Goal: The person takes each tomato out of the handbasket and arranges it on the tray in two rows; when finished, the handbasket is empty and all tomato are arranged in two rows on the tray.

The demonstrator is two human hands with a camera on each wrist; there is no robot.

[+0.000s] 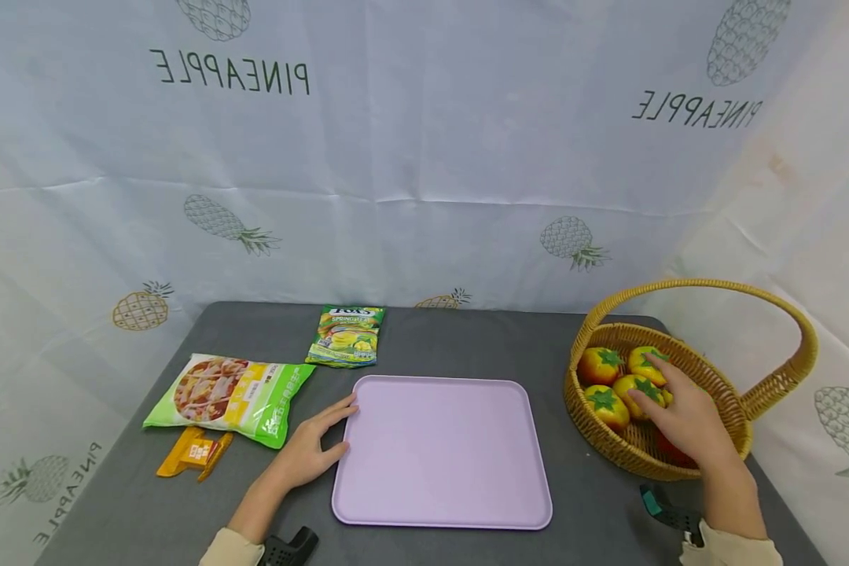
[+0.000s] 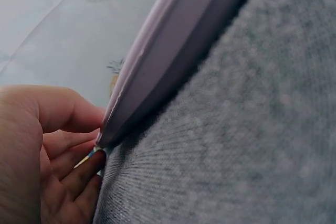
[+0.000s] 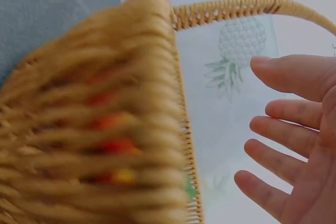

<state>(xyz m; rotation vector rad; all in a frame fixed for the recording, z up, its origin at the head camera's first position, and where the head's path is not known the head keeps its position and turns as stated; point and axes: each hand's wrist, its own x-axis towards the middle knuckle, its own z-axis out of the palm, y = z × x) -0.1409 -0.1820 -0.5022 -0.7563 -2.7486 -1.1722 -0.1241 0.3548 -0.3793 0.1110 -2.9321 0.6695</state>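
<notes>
A lilac tray (image 1: 442, 448) lies flat at the middle of the grey table. My left hand (image 1: 311, 448) rests against its left edge, fingers straight, thumb and fingers touching the rim (image 2: 157, 66). At the right stands a wicker basket (image 1: 722, 393) with a tall handle, holding several orange-yellow fruits (image 1: 608, 385) with green tops. My right hand (image 1: 686, 417) hovers over the basket's near side with spread, straight fingers (image 3: 286, 135) and holds nothing; the basket wall (image 3: 105, 129) fills the right wrist view, blurred.
A green snack bag (image 1: 233, 397) and a small orange packet (image 1: 194, 454) lie left of the tray. A green candy bag (image 1: 347, 336) lies behind it. A pineapple-print cloth hangs behind and beside the table.
</notes>
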